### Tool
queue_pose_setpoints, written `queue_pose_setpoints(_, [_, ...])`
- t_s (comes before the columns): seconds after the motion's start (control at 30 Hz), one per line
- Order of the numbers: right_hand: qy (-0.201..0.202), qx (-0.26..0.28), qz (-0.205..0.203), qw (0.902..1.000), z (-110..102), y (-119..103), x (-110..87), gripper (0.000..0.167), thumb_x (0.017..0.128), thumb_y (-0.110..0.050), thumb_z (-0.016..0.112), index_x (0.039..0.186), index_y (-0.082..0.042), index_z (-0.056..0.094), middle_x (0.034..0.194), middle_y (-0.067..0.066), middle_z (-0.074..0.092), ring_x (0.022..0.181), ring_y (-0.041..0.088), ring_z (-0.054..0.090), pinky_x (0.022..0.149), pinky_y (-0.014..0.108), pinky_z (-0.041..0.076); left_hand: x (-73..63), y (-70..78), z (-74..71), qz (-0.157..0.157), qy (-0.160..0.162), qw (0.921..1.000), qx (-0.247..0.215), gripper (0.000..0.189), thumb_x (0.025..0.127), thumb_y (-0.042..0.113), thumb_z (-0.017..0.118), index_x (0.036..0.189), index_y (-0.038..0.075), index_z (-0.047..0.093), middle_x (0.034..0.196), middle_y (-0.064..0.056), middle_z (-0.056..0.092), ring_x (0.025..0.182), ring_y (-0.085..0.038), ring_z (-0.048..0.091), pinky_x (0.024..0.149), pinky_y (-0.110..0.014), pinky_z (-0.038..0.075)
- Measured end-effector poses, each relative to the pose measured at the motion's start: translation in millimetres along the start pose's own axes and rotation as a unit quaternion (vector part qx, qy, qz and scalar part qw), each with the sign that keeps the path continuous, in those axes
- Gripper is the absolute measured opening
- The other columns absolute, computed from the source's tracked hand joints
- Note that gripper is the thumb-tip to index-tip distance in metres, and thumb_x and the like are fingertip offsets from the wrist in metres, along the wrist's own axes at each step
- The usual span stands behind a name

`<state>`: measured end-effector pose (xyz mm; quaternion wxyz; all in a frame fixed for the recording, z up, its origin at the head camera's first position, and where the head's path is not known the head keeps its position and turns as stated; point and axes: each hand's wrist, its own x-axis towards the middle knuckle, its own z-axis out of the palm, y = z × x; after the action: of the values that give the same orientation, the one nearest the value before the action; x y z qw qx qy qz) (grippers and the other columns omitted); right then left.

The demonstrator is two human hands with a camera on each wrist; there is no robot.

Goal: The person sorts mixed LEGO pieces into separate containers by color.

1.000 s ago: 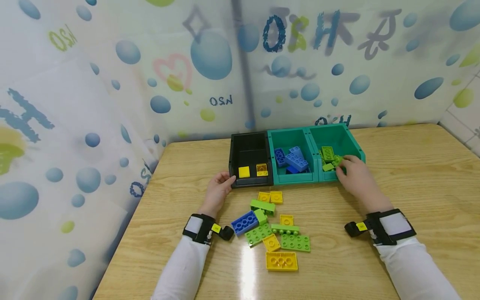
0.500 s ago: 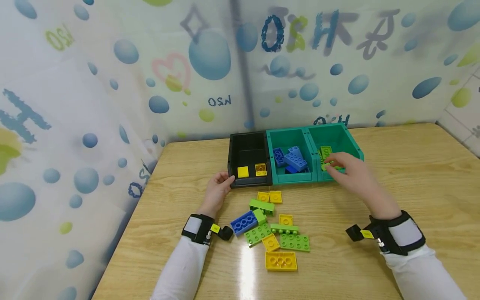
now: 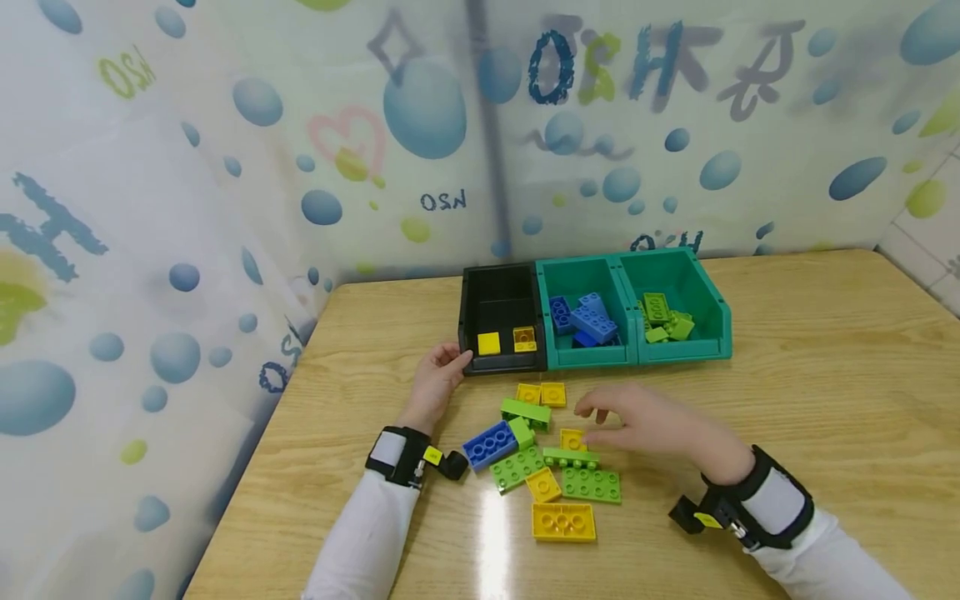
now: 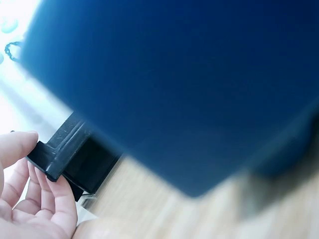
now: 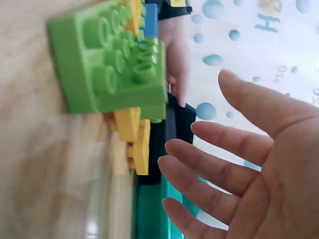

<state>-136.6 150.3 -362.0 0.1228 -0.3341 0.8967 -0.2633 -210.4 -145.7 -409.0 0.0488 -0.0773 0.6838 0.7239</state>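
My left hand [image 3: 433,383] grips the front left corner of the black bin [image 3: 498,363], thumb over the rim and fingers beneath it, as the left wrist view shows. A flat yellow brick and a yellow-orange one lie inside that bin. My right hand [image 3: 652,423] holds nothing and hovers at the right side of the loose bricks, fingers spread apart in the right wrist view. Nearest its fingertips are a small yellow brick [image 3: 572,438] and a narrow green brick [image 3: 570,458]. A green eight-stud brick [image 3: 591,486] lies just in front of these.
Two teal bins adjoin the black one: the middle bin [image 3: 591,358] holds blue bricks, the right bin [image 3: 686,350] green ones. Also on the table are a blue brick [image 3: 487,447], a long yellow brick [image 3: 562,523] and several others. A patterned curtain [image 3: 420,225] hangs behind.
My right hand has let go of a green brick in the right teal bin and moved left and towards me, to the loose bricks. My left hand stays at the black bin.
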Motion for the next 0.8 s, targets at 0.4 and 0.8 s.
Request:
queue_pose_setpoints(0.4, [-0.031,0.009,-0.037,0.9988,19.6,3.6,-2.5,0.036,0.082,-0.037,0.071,0.109,-0.014,0.064,0.104,-0.005,0.062,0.083,0.005,0.052,0.076,0.026,0.049,-10.2,9.3,2.2,-0.006,-0.001,1.0000,-0.003,0.011,0.092,0.009,0.060,0.100,0.005,0.053,0.088,0.000,0.044,0.081,-0.013,0.043,0.067,-0.021,0.040])
queue_pose_setpoints(0.8, [-0.021,-0.025,-0.074,0.9968,23.9,2.2,-0.2,0.012,0.084,-0.026,0.071,0.091,-0.019,0.067,0.099,-0.006,0.059,0.077,0.003,0.047,0.069,0.022,0.046,9.2,-11.2,-1.6,-0.003,0.010,0.9999,-0.006,0.017,0.091,0.014,0.063,0.103,0.007,0.054,0.090,0.001,0.045,0.081,-0.012,0.044,0.066,-0.021,0.040])
